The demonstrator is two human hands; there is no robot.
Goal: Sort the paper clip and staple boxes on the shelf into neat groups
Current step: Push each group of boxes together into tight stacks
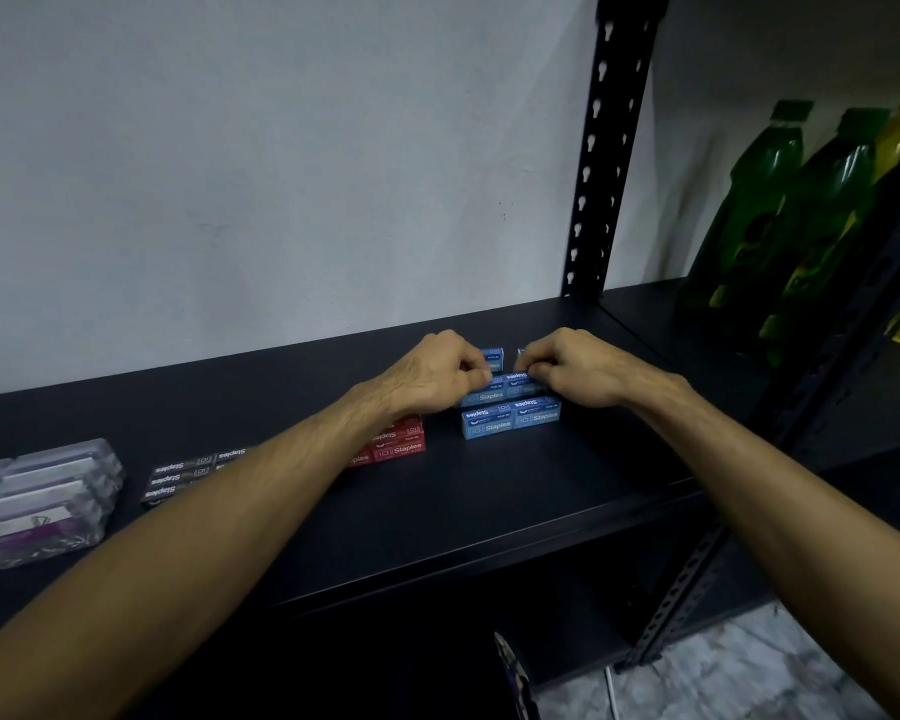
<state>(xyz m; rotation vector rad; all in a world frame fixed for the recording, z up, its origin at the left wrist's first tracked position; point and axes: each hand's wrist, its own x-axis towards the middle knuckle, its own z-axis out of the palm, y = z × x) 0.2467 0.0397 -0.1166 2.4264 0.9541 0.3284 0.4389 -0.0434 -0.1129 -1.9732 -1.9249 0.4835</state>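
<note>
Both hands' grips (432, 374) (575, 368) pinch blue staple boxes (510, 405) (rear ones half hidden).

"Staples" on blue boxes (510, 417), red boxes (398, 445), black boxes (188, 474).

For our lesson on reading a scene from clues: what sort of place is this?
Probably a storeroom or small shop's stock shelving. A black metal shelf on slotted uprights holds blue cardboard staple boxes, red cardboard staple boxes and clear plastic paper clip boxes; green plastic drink bottles stand alongside.
</note>
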